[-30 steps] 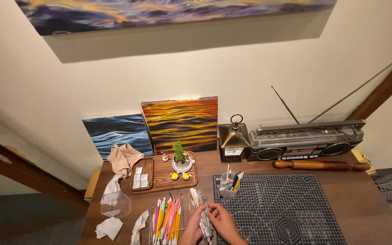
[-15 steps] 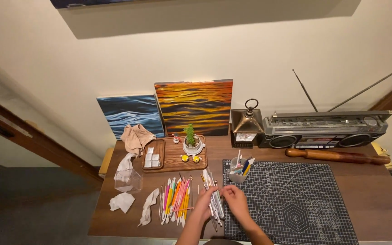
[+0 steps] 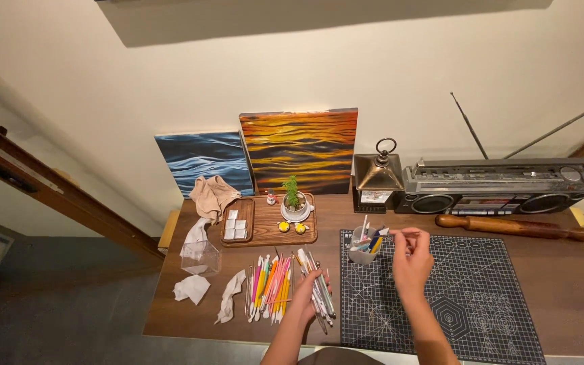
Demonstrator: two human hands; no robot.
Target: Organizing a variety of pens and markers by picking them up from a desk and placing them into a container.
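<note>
I take the cutting mat [image 3: 468, 297] as my landmark. My right hand [image 3: 411, 260] is raised over the mat's upper left part, fingers pinched narrow on a thin tool [image 3: 403, 233] whose tip points left toward the white cup [image 3: 361, 249]. That cup stands on the mat's top left corner, just beside my right hand, and holds several upright tools and pens.

My left hand [image 3: 305, 297] rests just left of the mat, fingers curled loosely over a bundle of grey metal tools [image 3: 319, 290] lying on the tabletop [image 3: 562, 270]; it touches them, though I cannot tell how firmly it grips. Further left of the mat lies a row of coloured tools [image 3: 270, 287], side by side.

Above that row, left of the mat's top edge, sits a wooden tray [image 3: 268, 222] holding a small potted plant [image 3: 294, 201], two little yellow figures and a dish of white squares [image 3: 236, 223]. A clear box [image 3: 201, 258] stands well left of the mat, with crumpled cloths [image 3: 190, 287] near it. Beyond the mat's far edge lie a rolling pin [image 3: 518, 226] and a radio [image 3: 498, 186].
</note>
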